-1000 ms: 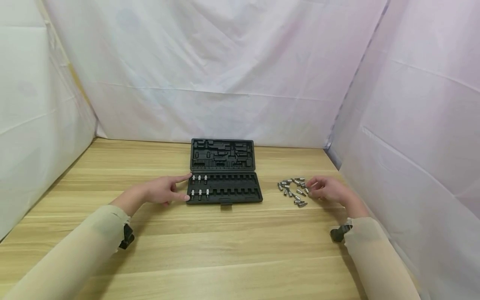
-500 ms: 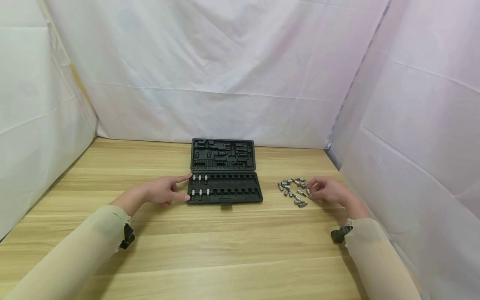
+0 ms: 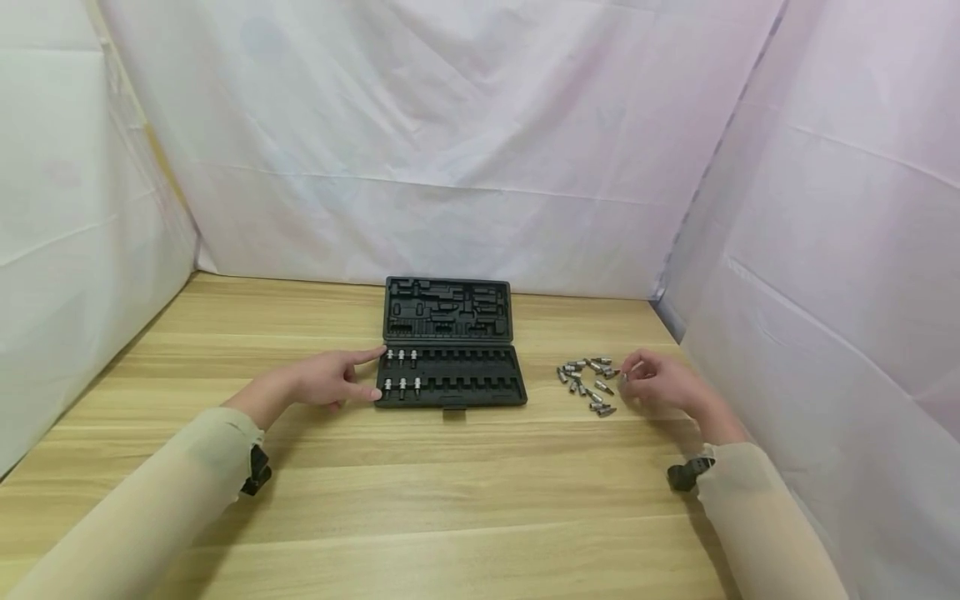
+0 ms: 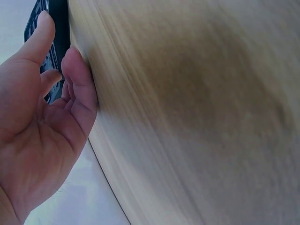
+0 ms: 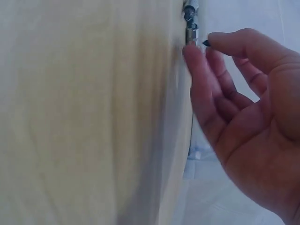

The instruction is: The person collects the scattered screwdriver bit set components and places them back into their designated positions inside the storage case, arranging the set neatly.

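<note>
A black molded case (image 3: 450, 367) lies unfolded on the table, its lid at the back. At the left end of its tray, several silver-and-dark bit sockets (image 3: 402, 384) stand in two rows of slots. My left hand (image 3: 326, 380) spreads its thumb and index finger against the tray's left edge, the other fingers bent beneath. Beside the loose pile of bit sockets (image 3: 596, 397), my right hand (image 3: 658, 383) pinches one bit socket (image 3: 624, 377) between thumb and fingers. Only a dark tip (image 5: 206, 43) of it shows at the thumb in the right wrist view.
The wood-grain table (image 3: 450, 483) runs between white hanging sheets (image 3: 420, 167) at the back and both sides. A dark wrist camera (image 3: 684, 475) sits on the right forearm, another wrist camera (image 3: 257, 469) on the left.
My right hand has lifted slightly and drawn a little right, away from the pile, with a bit socket in its fingers. The left hand stays at the case's edge.
</note>
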Available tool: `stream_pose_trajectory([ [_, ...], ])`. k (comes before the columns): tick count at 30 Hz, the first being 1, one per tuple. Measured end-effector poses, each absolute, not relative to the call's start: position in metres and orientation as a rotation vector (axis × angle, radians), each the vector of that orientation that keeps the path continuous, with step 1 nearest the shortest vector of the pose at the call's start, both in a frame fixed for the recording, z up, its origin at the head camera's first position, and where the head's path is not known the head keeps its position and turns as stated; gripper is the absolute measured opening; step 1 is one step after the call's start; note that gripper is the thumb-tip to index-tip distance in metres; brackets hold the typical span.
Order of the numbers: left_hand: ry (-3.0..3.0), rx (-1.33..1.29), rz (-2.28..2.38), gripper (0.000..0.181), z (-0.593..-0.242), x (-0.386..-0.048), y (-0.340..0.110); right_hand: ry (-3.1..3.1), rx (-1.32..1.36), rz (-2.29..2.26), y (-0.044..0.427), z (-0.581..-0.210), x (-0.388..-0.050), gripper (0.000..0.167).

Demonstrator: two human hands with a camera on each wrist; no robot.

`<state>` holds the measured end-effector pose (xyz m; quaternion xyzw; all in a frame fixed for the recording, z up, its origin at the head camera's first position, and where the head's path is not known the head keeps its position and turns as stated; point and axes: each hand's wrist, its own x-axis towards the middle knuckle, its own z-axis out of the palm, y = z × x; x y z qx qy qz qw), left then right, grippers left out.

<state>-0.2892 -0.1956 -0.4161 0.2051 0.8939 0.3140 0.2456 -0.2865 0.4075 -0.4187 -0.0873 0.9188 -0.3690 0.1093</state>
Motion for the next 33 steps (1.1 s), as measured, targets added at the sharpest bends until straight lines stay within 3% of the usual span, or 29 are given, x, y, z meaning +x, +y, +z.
stream_pose_trajectory([
  [11,2.434,0.556,0.861,0.095,-0.417,-0.290,-0.196,2.605,-0.307,-1.299,0.373,-0.400,-0.293,0.046],
  [33,2.443,0.565,0.864,0.094,-0.418,-0.290,-0.196,2.331,-0.394,-1.690,0.258,-0.395,-0.321,0.040],
])
